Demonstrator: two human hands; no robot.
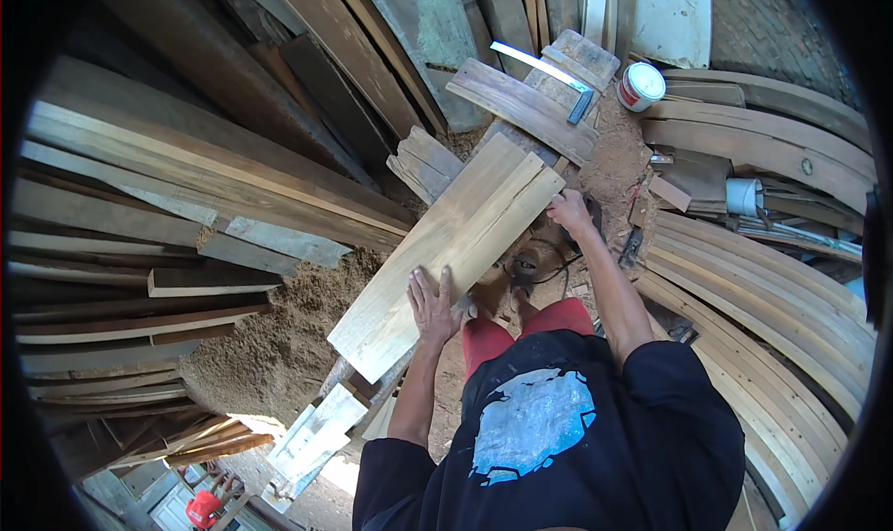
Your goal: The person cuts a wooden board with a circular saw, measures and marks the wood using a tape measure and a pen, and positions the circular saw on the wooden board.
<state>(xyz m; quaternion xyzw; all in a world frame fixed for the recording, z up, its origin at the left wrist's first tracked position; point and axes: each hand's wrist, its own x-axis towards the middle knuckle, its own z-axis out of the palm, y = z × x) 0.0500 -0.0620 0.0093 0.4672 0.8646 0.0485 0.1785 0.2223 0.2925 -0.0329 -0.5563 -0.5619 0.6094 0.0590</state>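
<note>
A wide, pale wooden board (456, 243) lies slantwise in front of me on a low timber support. My left hand (433, 308) rests flat on its lower part, fingers spread. At the board's far right corner, my right hand (569, 211) is closed with its curled fingers against the edge; the fingertips are partly hidden. Just beyond the board's far end lies a curved wooden piece (521, 108). A try square (579, 105) with a shiny blade rests over the support beyond it.
A white and red bucket (642, 86) stands at the far right. Stacked planks (223, 173) fill the left, and long curved boards (753, 326) lie to the right. Sawdust (251, 359) covers the floor. A dark cable (558, 272) runs near my feet. Another person in red (203, 510) is at lower left.
</note>
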